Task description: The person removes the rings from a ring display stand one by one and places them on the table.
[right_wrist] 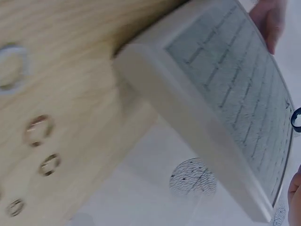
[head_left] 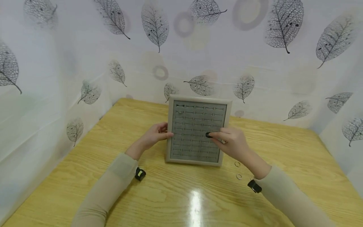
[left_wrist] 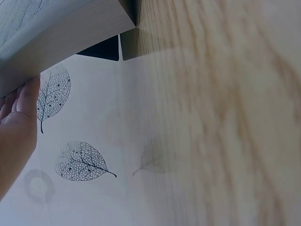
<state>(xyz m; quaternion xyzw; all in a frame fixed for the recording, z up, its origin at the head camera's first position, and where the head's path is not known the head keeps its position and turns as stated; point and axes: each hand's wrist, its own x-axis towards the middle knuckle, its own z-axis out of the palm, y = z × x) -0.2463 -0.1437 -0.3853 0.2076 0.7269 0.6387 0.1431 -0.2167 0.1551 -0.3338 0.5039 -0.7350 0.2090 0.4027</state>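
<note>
A ring display board (head_left: 195, 162), with a pale frame and grey slotted padding, stands leaning back on the table. My left hand (head_left: 153, 136) grips its left side, thumb at the front edge and fingers behind. In front of the padding, right of its middle, my right hand (head_left: 233, 142) pinches a black ring (head_left: 207, 135) between thumb and fingertips. The right wrist view catches this ring (right_wrist: 293, 123) at its right edge, with its hole showing. A dark ring (head_left: 180, 106) sits in the top left slot, and a silvery ring (head_left: 181, 112) just below it.
Several loose rings lie on the wooden table (head_left: 170, 195) to the right of the board, including a coppery ring (right_wrist: 29, 134) and a smaller ring (right_wrist: 44, 168). A black support (left_wrist: 101, 51) shows behind the board. Leaf-patterned cloth (head_left: 181, 60) hangs behind the table.
</note>
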